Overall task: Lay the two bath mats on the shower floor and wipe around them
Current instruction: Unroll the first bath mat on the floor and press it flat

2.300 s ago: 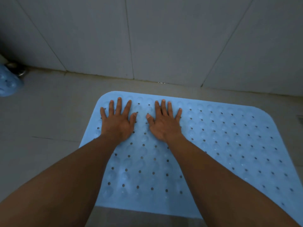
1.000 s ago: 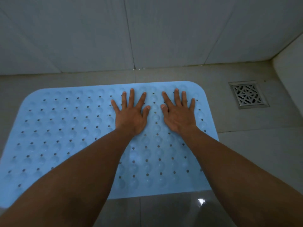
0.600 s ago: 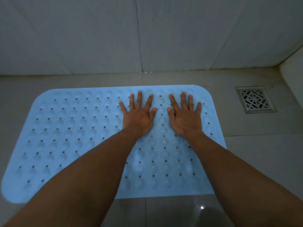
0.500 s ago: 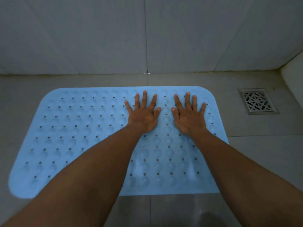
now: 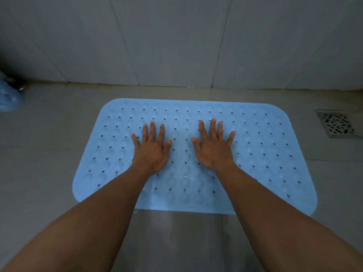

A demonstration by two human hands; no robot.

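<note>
Now, in the head view, you are pressing both palms flat on the blue bath mat [image 5: 265,154], which is lying on the shower floor [image 5: 49,154] just short of the far wall [image 5: 176,46]. Your left hand [image 5: 152,152] and right hand [image 5: 213,150] are sitting mid-mat and wider apart than half a second ago, when they were working its right end side by side. Your fingers are straight and splayed, gripping nothing. That suggests you are finishing the press-down of this mat. At the far left edge a blue shape, probably the second mat [image 5: 8,97], is waiting, not yet laid. The drain [image 5: 336,124] is showing right of the mat, uncovered.
</note>
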